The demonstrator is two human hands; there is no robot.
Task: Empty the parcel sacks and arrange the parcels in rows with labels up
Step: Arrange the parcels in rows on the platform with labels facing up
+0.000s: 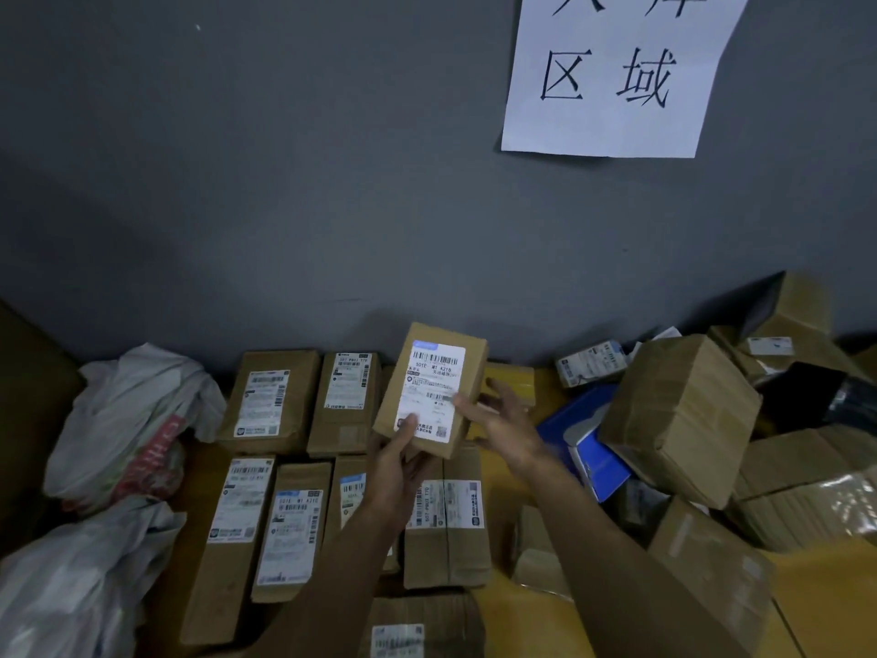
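Observation:
I hold a small brown cardboard parcel (467, 372) in the air, its white label facing me. My left hand (398, 463) grips its lower edge, thumb on the label. My right hand (498, 420) touches the parcel's right side with the thumb on the label and the fingers spread behind it. Below lie two rows of brown parcels with labels up: a back row (273, 401) against the wall and a front row (294, 529). Grey-white parcel sacks (133, 420) lie crumpled at the left, with another sack (76, 581) in front.
A loose heap of brown boxes (683, 415) and a blue-and-white packet (593, 448) fills the right side. The yellow surface (807, 591) shows between the parcels. A grey wall stands behind, with a white paper sign (617, 73). Another labelled parcel (422, 629) lies at the bottom edge.

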